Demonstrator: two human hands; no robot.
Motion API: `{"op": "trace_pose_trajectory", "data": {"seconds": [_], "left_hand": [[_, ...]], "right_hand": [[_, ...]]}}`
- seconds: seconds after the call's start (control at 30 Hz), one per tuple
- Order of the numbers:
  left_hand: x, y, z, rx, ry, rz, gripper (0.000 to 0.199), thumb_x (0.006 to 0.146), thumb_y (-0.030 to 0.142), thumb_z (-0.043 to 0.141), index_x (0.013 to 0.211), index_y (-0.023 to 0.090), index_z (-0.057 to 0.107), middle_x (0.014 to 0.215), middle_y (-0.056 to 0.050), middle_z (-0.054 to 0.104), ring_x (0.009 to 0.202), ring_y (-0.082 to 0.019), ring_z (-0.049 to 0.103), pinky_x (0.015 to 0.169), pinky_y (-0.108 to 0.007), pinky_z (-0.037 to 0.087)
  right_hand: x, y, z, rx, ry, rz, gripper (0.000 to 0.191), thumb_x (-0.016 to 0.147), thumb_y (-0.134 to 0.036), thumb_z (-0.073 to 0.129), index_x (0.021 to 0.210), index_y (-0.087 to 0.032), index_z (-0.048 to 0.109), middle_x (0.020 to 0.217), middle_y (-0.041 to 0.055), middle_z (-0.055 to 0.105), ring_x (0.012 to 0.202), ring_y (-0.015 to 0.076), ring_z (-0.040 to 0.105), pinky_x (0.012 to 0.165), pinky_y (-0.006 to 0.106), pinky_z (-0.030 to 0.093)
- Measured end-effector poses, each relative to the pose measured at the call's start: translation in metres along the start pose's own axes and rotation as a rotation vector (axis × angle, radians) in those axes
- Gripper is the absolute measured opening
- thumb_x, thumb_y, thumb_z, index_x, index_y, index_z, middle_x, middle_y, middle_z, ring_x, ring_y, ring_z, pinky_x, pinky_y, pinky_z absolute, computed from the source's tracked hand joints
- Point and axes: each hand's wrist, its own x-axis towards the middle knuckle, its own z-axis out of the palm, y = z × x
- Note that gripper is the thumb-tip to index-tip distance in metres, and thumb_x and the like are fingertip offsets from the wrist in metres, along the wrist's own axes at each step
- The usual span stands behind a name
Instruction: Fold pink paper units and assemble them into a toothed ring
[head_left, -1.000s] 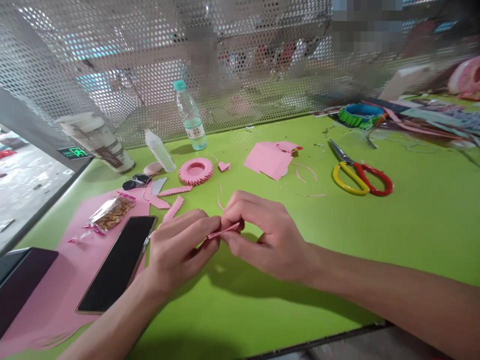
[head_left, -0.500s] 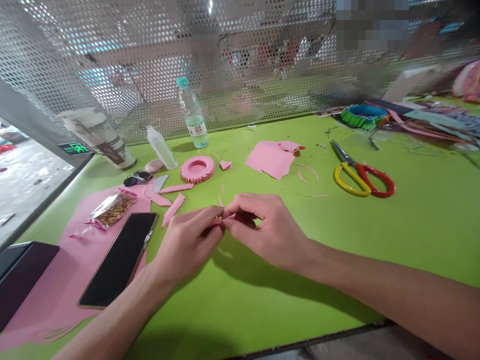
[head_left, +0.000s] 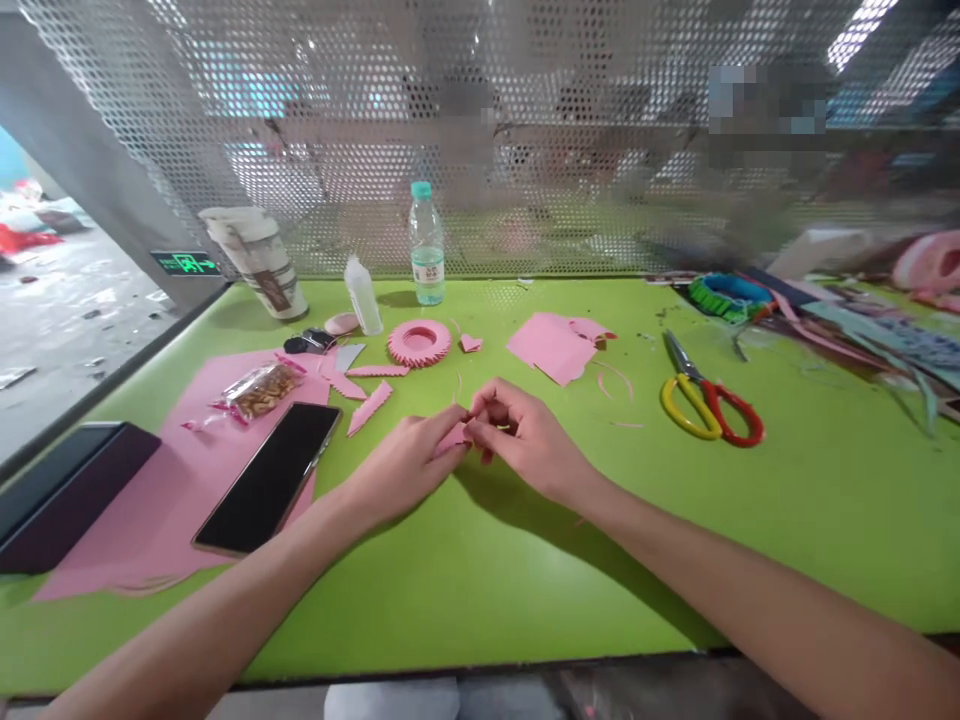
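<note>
A small pink paper piece [head_left: 451, 440] is pinched between the thumb and fingers of my left hand [head_left: 405, 462]. My right hand [head_left: 529, 440] closes its thumb and index finger on the right end of the same piece, and the fingertips of both hands meet there. Behind them lie a pink ring with a jagged edge [head_left: 419, 343] and a small folded pink heart [head_left: 471, 344]. Zigzag-edged pink strips [head_left: 370, 408] rest left of my hands. A cut pink sheet [head_left: 551, 346] is farther back on the right.
Scissors with yellow and red handles [head_left: 709, 400] lie right on the green table [head_left: 585, 600]. At left are a phone [head_left: 270, 478], a snack packet [head_left: 262, 388] and a dark box [head_left: 75, 490]. A cup [head_left: 259, 262], glue bottle [head_left: 363, 297] and water bottle [head_left: 427, 250] stand behind.
The camera view has turned and levelled, so the table items appear shifted. More of the pink piece shows between my fingers, and both hands still pinch it.
</note>
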Motion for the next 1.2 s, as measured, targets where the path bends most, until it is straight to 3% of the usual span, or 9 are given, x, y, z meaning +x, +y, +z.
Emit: {"op": "trace_pose_trajectory", "data": {"seconds": [0.17,0.53,0.63,0.77,0.9,0.97,1.0,1.1,1.2], "left_hand": [[0.0,-0.006,0.003,-0.052,-0.022,0.012,0.015,0.102,0.025,0.047,0.09,0.023,0.056,0.072,0.003,0.058,0.061,-0.015,0.049,0.061,-0.028,0.031],[0.002,-0.01,0.009,-0.121,0.05,-0.009,0.01,0.092,0.019,0.057,0.083,0.022,0.058,0.07,0.002,0.061,0.062,-0.016,0.054,0.06,-0.029,0.034],[0.005,-0.015,0.007,-0.166,0.159,-0.093,0.008,0.095,0.026,0.059,0.092,0.023,0.065,0.077,0.0,0.068,0.067,-0.018,0.062,0.06,-0.027,0.04],[0.01,-0.027,-0.003,-0.264,0.372,-0.208,0.032,0.1,0.052,0.055,0.112,0.023,0.063,0.066,0.004,0.057,0.05,-0.015,0.051,0.047,-0.024,0.038],[0.013,-0.04,-0.014,-0.471,0.573,-0.269,0.048,0.093,0.069,0.062,0.1,0.022,0.062,0.055,0.01,0.042,0.041,-0.009,0.035,0.041,-0.018,0.025],[0.014,-0.043,-0.016,-0.598,0.627,-0.3,0.052,0.082,0.071,0.076,0.09,0.022,0.061,0.053,0.01,0.045,0.041,-0.008,0.034,0.04,-0.017,0.025],[0.013,-0.043,-0.017,-0.619,0.631,-0.289,0.053,0.078,0.07,0.081,0.082,0.022,0.059,0.052,0.008,0.047,0.041,-0.008,0.035,0.038,-0.016,0.025],[0.011,-0.037,-0.022,-0.599,0.713,-0.258,0.048,0.083,0.062,0.081,0.075,0.022,0.056,0.051,0.008,0.049,0.042,-0.007,0.036,0.038,-0.015,0.027],[0.011,-0.03,-0.033,-0.543,0.867,-0.163,0.045,0.09,0.055,0.076,0.071,0.022,0.052,0.052,0.008,0.046,0.04,-0.007,0.036,0.037,-0.016,0.03]], "right_hand": [[0.002,0.004,0.003,0.054,-0.015,0.046,0.029,0.094,-0.041,0.078,0.095,-0.025,0.053,0.076,-0.0035,0.07,0.069,0.0164,0.063,0.065,0.028,0.052],[0.001,0.006,0.009,-0.046,0.036,0.004,0.026,0.096,-0.041,0.075,0.092,-0.023,0.056,0.075,-0.0039,0.063,0.067,0.0155,0.057,0.062,0.028,0.044],[0.004,0.007,0.009,-0.084,0.127,-0.044,0.023,0.097,-0.036,0.073,0.089,-0.023,0.055,0.074,-0.0043,0.059,0.065,0.0146,0.052,0.06,0.027,0.04],[0.003,0.011,0.013,-0.198,0.248,-0.084,0.017,0.099,-0.029,0.067,0.087,-0.021,0.058,0.069,-0.0053,0.056,0.062,0.0138,0.05,0.058,0.026,0.036],[0.003,0.017,0.022,-0.368,0.191,-0.115,0.008,0.102,-0.02,0.063,0.093,-0.02,0.064,0.078,-0.0013,0.07,0.066,0.0143,0.062,0.058,0.024,0.044],[0.011,0.018,0.025,-0.65,0.156,-0.17,0.008,0.1,-0.012,0.061,0.096,-0.019,0.065,0.081,0.0009,0.073,0.066,0.0153,0.066,0.056,0.025,0.046],[0.018,0.017,0.027,-0.838,0.063,-0.248,0.009,0.098,-0.01,0.061,0.096,-0.017,0.066,0.085,0.0041,0.075,0.071,0.0176,0.069,0.06,0.027,0.051],[0.049,0.01,0.036,-0.914,-0.145,-0.386,0.011,0.095,-0.016,0.07,0.107,-0.017,0.07,0.105,0.011,0.079,0.094,0.0256,0.074,0.081,0.035,0.06],[0.084,0.007,0.048,-0.894,-0.315,-0.542,0.027,0.098,-0.011,0.064,0.125,-0.016,0.068,0.14,0.0178,0.071,0.131,0.0326,0.065,0.115,0.048,0.049]]}}
